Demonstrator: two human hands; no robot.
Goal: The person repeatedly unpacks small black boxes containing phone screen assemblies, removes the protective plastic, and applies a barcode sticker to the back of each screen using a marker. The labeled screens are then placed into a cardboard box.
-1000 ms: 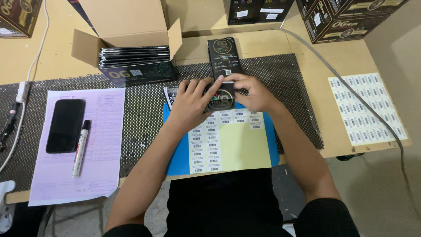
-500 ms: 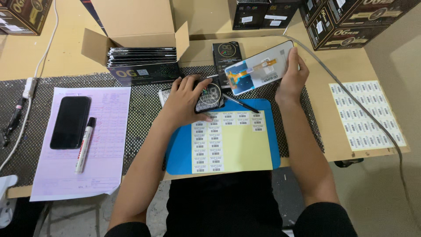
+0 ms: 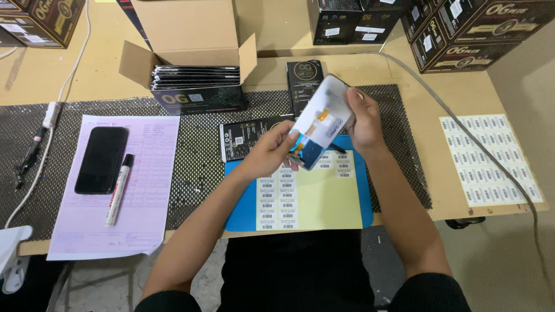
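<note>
1. Up over the middle of the bench, both hands hold one flat white panel [image 3: 321, 121], tilted, with an orange patch and a dark lower end.
2. Left hand [image 3: 272, 151] grips the panel's lower end, fingers curled narrow around it; right hand [image 3: 363, 118] clasps the upper right edge, fingers closed on it.
3. Under the hands lies one blue mat [image 3: 363, 196] at the bench's front edge, carrying one yellow label sheet [image 3: 315, 199] with barcode stickers in rows.
4. Just left of the hands, one flat black box [image 3: 245, 137] lies on the dotted black mat [image 3: 196, 156]; a second black box [image 3: 304, 78] lies behind the panel, towards the back edge.
5. At the back, left of centre, one open cardboard carton [image 3: 191, 34] holds a stack of black packs [image 3: 193, 78]; the count of packs cannot be told.
6. Near the front left corner lies one pink paper form [image 3: 150, 190], with one black phone [image 3: 102, 159] and one white marker [image 3: 119, 189] on it.
7. Towards the right edge lies one more white sticker sheet [image 3: 491, 159], well apart from the hands.
8. One grey cable [image 3: 457, 124] runs across the right side of the bench.
9. Several dark printed cartons [image 3: 474, 29] stand at the back right corner.
</note>
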